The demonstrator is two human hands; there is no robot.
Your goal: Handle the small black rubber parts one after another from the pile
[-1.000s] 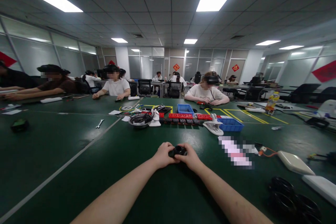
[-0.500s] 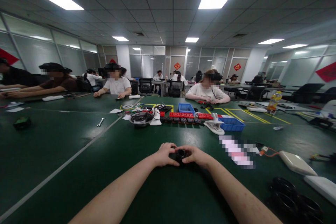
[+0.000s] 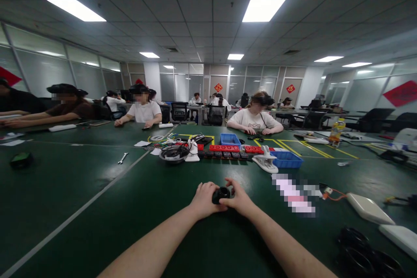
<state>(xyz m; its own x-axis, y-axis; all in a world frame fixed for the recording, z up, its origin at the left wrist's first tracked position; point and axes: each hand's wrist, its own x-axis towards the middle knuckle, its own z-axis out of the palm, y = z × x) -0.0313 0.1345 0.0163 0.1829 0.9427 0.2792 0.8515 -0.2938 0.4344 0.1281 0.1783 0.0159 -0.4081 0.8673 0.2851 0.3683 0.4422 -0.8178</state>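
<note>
In front of me, at the middle of the green tabletop (image 3: 163,230), is a small glossy black round part (image 3: 223,192) with an opening facing up. My left hand (image 3: 205,201) is closed around its left side, thumb low at the front. On the other side, my right hand (image 3: 241,200) has its thumb against the part's front right and its index finger lifted near the rim. The remaining right fingers are mostly hidden, as is the underside of the part. Several black rings (image 3: 355,254) lie in a group at the lower right.
Beyond my hands are a red power strip (image 3: 224,148), a white clamp base (image 3: 265,160), blue bins (image 3: 286,159) and a bowl of cables (image 3: 174,153). A wrench (image 3: 123,158) lies left. White boxes (image 3: 369,207) sit right. People sit across the table.
My right index finger has lifted and the right hand has opened slightly around the black round part. My left hand wraps further along its side. The view has tilted up a little.
</note>
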